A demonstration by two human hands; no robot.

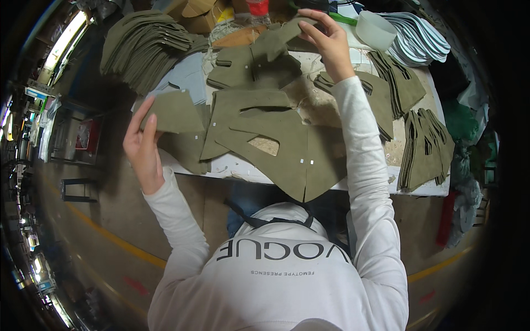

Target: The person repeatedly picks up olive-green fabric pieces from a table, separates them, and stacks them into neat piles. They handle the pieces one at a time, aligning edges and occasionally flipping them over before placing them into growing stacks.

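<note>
Both arms outstretched, left hand [142,144] and right hand [327,38] pinching.

Hands: two, left hand [144,148] and right hand [329,39]
Olive fabric stacks [144,47]: about four
White bowl [376,30]: one
Pale blue piece stack [419,37]: one
Counter [243,168]: one

Matt olive cloth on a worn white bench

The cut cloth pieces, the one in the left hand [142,148] [175,113] and the one in the right hand [327,39] [279,39], look like soft, napped, suede-like fabric, matt olive, as do the stacks [144,47] around them. The bench [243,170] top is white, scuffed and stained brown. A tub [376,30] looks like translucent, smooth plastic. The pale blue sheets [419,37] seem foam-like and matt. The sleeves [361,160] are white knit cloth.
</note>
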